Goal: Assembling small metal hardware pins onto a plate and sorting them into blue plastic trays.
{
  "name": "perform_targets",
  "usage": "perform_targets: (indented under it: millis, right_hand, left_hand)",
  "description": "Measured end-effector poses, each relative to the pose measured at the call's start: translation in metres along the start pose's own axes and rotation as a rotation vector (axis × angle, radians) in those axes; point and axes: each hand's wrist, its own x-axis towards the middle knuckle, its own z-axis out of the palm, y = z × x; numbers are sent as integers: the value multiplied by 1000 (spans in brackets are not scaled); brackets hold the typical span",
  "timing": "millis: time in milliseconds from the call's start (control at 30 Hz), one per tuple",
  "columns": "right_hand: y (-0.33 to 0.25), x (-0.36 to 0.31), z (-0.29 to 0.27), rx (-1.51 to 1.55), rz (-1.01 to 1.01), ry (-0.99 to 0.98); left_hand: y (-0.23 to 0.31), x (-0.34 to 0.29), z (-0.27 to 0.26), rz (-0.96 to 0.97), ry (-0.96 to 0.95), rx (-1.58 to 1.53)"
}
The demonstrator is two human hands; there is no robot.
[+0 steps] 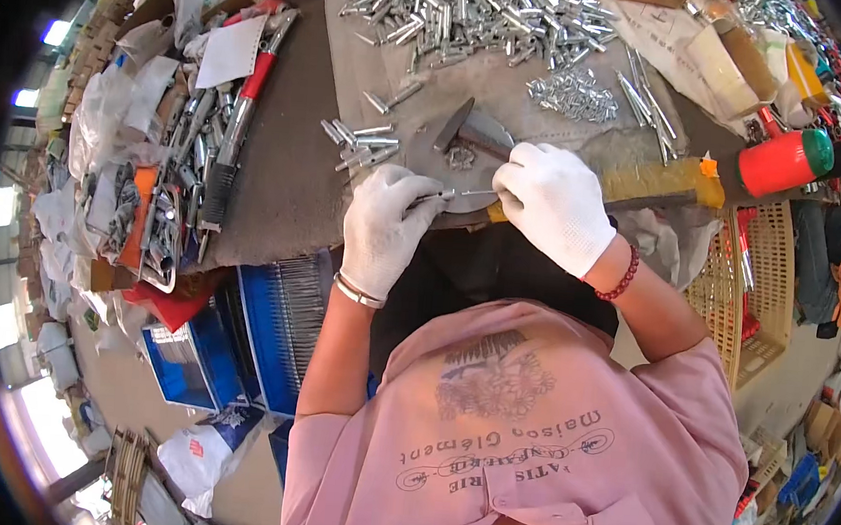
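Note:
Both my hands wear white knit gloves and meet near the front edge of the workbench (279, 194). My left hand (386, 226) pinches a small silver metal cylinder (445, 194) between thumb and fingers. From the right, my right hand (553, 202) pinches a thin metal pin (477, 192), its tip pointing at the cylinder. Whether the two touch is too small to tell. Just beyond my fingers lies a dark, wedge-shaped metal piece (488, 131) like a hammer head. Several silver cylinders (362, 143) lie beyond my left hand.
A large heap of silver cylinders (477, 13) covers the far bench, with a pile of small metal parts (574, 95) and long rods (651, 105) to its right. At right lies a red and green cylinder (786, 163). Blue crates (279, 326) stand below left, a beige basket (765, 287) right.

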Motion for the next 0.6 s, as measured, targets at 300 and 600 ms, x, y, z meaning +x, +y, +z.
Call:
perform_targets:
  millis: [300, 600]
  right_hand:
    - [3, -7, 9, -10, -101, 26]
    - [7, -7, 15, 5, -150, 32]
  left_hand:
    - [4, -7, -3, -25, -27, -77]
    - [3, -7, -3, 4, -36, -52]
